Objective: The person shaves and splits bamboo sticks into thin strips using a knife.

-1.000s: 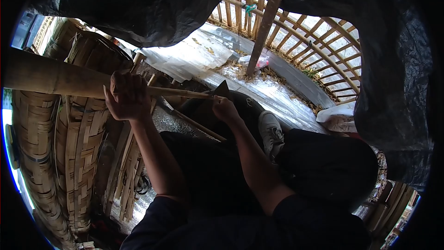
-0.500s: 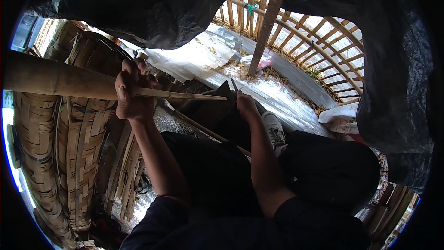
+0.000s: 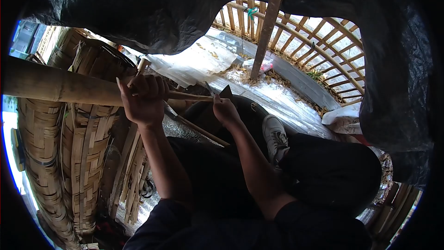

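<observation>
View from the head, looking down past two bare forearms to the work. The left hand [image 3: 144,104] lies at the inner end of a thick bamboo pole [image 3: 64,85], its fingers curled into a narrow fist around a thin bamboo strip [image 3: 189,96]; one digit, tipped with a long pale nail, stands apart and points upward against the pole. The pole enters from the left edge and lies nearly level, while the strip runs out of the fist towards the right hand [image 3: 225,111]. Whether pole and strip are one piece cannot be told, the join being hidden by the fist. The right hand, at the strip's far end, has its fingers closed on a small knife [image 3: 210,88], whose blade slants up and to the left; the handle is concealed, and contact between blade and strip cannot be made out. Just beyond the right hand rises a dark triangular piece [image 3: 226,92]. Below the strip, a slender stick [image 3: 203,131] slopes down to the right. A white shoe [image 3: 275,134] is seen to the right of the right forearm. Woven bamboo panels [image 3: 41,134] stand at left, with loose slats [image 3: 134,180] near the left forearm. Beyond the hands lie pale sheeting [image 3: 189,62], an upright post [image 3: 267,30] and a curved lattice fence [image 3: 323,51], framed above by a black plastic sheet [image 3: 138,14].
</observation>
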The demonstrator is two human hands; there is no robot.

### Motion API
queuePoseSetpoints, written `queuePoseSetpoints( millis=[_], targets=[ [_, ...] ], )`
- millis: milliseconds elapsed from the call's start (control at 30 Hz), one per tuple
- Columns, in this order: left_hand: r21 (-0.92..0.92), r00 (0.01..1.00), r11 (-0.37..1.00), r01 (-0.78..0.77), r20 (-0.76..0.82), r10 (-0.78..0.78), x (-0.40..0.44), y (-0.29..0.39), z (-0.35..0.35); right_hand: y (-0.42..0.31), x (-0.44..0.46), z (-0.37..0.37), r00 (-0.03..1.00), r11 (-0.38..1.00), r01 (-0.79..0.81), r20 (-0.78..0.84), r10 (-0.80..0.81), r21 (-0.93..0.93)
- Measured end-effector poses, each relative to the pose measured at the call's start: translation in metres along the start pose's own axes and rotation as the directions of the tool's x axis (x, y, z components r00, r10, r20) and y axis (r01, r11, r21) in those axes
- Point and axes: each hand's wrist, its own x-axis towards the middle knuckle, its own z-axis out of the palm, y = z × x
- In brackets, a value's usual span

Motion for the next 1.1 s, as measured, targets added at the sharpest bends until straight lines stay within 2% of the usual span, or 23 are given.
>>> queuePoseSetpoints(
  millis=[33,100,133,167,200,233,267,300,433,500,533,600,700,733,800,833,933,967,1033,1100],
  targets=[
    [0.0,1.0,1.0,0.002,0.0,-0.002,0.0,-0.001,0.002,-0.018,-0.009,-0.005,1.0,1.0,-0.002,0.0,0.002,0.001],
    [-0.108,0.971,0.992,-0.059,-0.237,0.032,0.001,-0.005,0.008,-0.075,-0.043,-0.027,0.989,0.999,0.042,0.141,-0.042,0.0],
    [-0.108,0.971,0.993,-0.056,-0.238,0.029,0.001,-0.007,0.01,-0.101,-0.06,-0.037,0.972,0.994,0.11,0.209,-0.109,0.007],
    [-0.066,0.949,0.992,-0.11,-0.302,0.085,0.001,-0.008,0.011,-0.116,-0.071,-0.041,0.945,0.984,0.177,0.276,-0.175,0.02],
    [-0.021,0.921,0.987,-0.162,-0.362,0.143,0.002,-0.008,0.012,-0.118,-0.074,-0.033,0.945,0.984,0.176,0.275,-0.175,0.022],
    [-0.02,0.922,0.987,-0.16,-0.36,0.142,0.001,-0.009,0.01,-0.118,-0.08,-0.023,0.897,0.909,0.412,0.205,-0.392,-0.064],
    [-0.04,0.932,0.985,-0.169,-0.331,0.146,0.0,-0.01,0.005,-0.115,-0.086,-0.015,0.79,0.773,0.613,0.155,-0.593,-0.165],
    [-0.06,0.942,0.983,-0.176,-0.301,0.15,0.0,-0.01,0.001,-0.111,-0.089,-0.011,0.65,0.62,0.734,0.024,-0.76,-0.277],
    [-0.085,0.954,0.985,-0.151,-0.274,0.122,-0.003,-0.006,-0.007,-0.102,-0.088,-0.005,0.704,0.656,0.7,0.12,-0.7,-0.281],
    [-0.019,0.934,0.988,-0.156,-0.329,0.141,-0.003,-0.006,-0.008,-0.098,-0.085,-0.005,0.873,0.874,0.472,0.199,-0.445,-0.114],
    [-0.021,0.935,0.988,-0.155,-0.327,0.14,-0.003,-0.005,-0.01,-0.088,-0.078,-0.002,0.874,0.875,0.471,0.196,-0.445,-0.115],
    [-0.005,0.92,0.987,-0.16,-0.362,0.147,-0.003,-0.003,-0.016,-0.059,-0.056,0.007,0.949,0.93,0.31,0.121,-0.291,-0.2],
    [-0.007,0.921,0.986,-0.166,-0.359,0.152,-0.003,-0.003,-0.02,-0.03,-0.034,0.002,0.945,0.935,0.321,0.117,-0.305,-0.149],
    [-0.005,0.92,0.986,-0.169,-0.359,0.156,-0.003,-0.004,-0.02,-0.047,-0.043,-0.007,0.944,0.934,0.324,0.119,-0.308,-0.149],
    [-0.044,0.943,0.982,-0.182,-0.291,0.162,-0.005,-0.009,-0.019,-0.097,-0.079,-0.035,0.939,0.964,0.267,0.223,-0.261,0.002],
    [-0.041,0.942,0.983,-0.18,-0.296,0.16,-0.005,-0.01,-0.017,-0.102,-0.084,-0.026,0.896,0.913,0.408,0.184,-0.404,0.014],
    [-0.06,0.962,0.983,-0.176,-0.224,0.158,-0.008,-0.009,-0.017,-0.102,-0.079,-0.012,0.879,0.892,0.451,0.162,-0.449,0.025],
    [-0.057,0.954,0.981,-0.184,-0.249,0.165,-0.009,-0.008,-0.025,-0.098,-0.076,-0.014,0.931,0.946,0.317,0.17,-0.324,0.068],
    [-0.055,0.946,0.978,-0.2,-0.271,0.179,-0.009,-0.007,-0.034,-0.052,-0.042,0.003,0.95,0.956,0.292,0.114,-0.291,0.005],
    [-0.098,0.962,0.975,-0.198,-0.208,0.175,-0.008,-0.005,-0.035,-0.028,-0.024,0.005,0.963,0.962,0.267,0.058,-0.264,-0.059]
  ],
)
